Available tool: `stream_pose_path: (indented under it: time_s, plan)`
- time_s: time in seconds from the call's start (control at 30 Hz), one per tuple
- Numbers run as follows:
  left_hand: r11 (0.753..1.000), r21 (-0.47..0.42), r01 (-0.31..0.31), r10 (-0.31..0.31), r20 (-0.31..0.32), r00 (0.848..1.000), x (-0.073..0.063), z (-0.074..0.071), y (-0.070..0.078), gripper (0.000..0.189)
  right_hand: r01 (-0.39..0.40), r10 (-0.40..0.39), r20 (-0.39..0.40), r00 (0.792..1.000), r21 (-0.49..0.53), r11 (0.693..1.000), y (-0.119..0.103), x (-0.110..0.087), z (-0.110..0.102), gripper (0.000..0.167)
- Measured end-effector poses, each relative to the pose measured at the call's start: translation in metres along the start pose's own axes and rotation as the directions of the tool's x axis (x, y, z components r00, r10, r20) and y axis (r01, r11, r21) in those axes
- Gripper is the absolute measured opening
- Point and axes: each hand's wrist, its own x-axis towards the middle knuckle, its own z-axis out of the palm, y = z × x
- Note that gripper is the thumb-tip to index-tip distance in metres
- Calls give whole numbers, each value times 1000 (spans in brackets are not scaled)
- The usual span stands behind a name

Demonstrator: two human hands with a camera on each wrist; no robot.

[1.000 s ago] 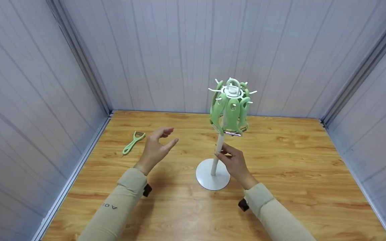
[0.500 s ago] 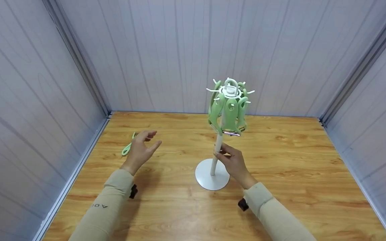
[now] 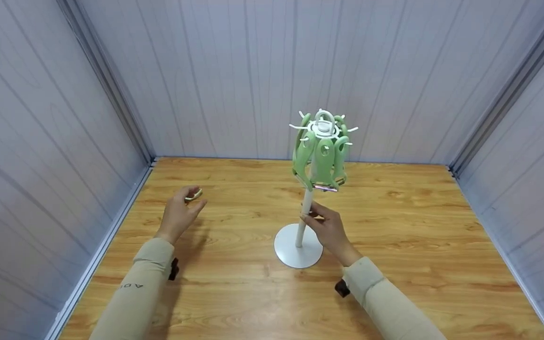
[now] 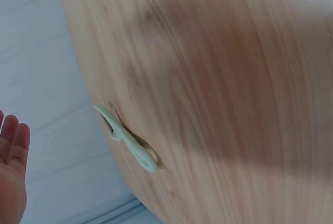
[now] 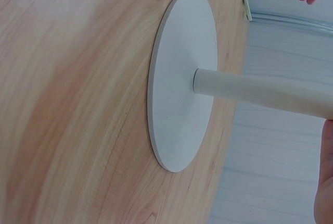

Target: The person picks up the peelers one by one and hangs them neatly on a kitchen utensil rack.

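A green Y-shaped peeler (image 4: 127, 139) lies on the wooden table in the left wrist view. My left hand (image 3: 177, 215) hovers over it with fingers relaxed and thumb apart, hiding most of it in the head view. In the left wrist view the hand's fingers show clear of the peeler. A white stand with a round base (image 3: 285, 250) and a slim pole (image 3: 307, 202) stands upright near the middle. My right hand (image 3: 327, 230) grips that pole between thumb and fingers, below several green peelers (image 3: 325, 163) hung from the stand's hooks.
White wood-patterned panels (image 3: 272, 71) wall the table (image 3: 395, 236) at the back and both sides. A metal strip (image 3: 106, 250) runs along the left edge, not far from my left hand. The stand's hooks (image 3: 350, 129) jut outward at the top.
My left hand has moved left, from beside the loose peeler to over it, covering most of it in the head view. My right hand keeps its grip on the pole.
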Motion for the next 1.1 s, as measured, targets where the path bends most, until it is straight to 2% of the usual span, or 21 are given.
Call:
stream_pose_path:
  time_s: [0.23, 0.37, 0.6, 0.77, 1.1]
  plan:
    - [997, 63, 51, -50, -11, 999, -1, -6, -22, 44, 14, -14, 3, 1000, -6, 1000, 2, 1, 0, 31]
    - [990, 99, 101, -102, -4, 995, -5, -9, -35, 49, 18, -18, 9, 1000, 1, 1000, 3, 0, 1, 30]
    - [967, 163, 197, -207, 49, 977, -4, -12, -46, 62, -17, 18, -12, 1000, 36, 999, 3, 0, 1, 33]
    - [951, 182, 248, -262, 54, 964, -2, -14, -52, 64, -15, 16, -18, 1000, 28, 999, 2, 1, 1, 31]
    - [931, 245, 271, -297, 74, 952, -7, -15, -65, 55, 21, -21, -10, 1000, -8, 1000, 3, 0, 1, 31]
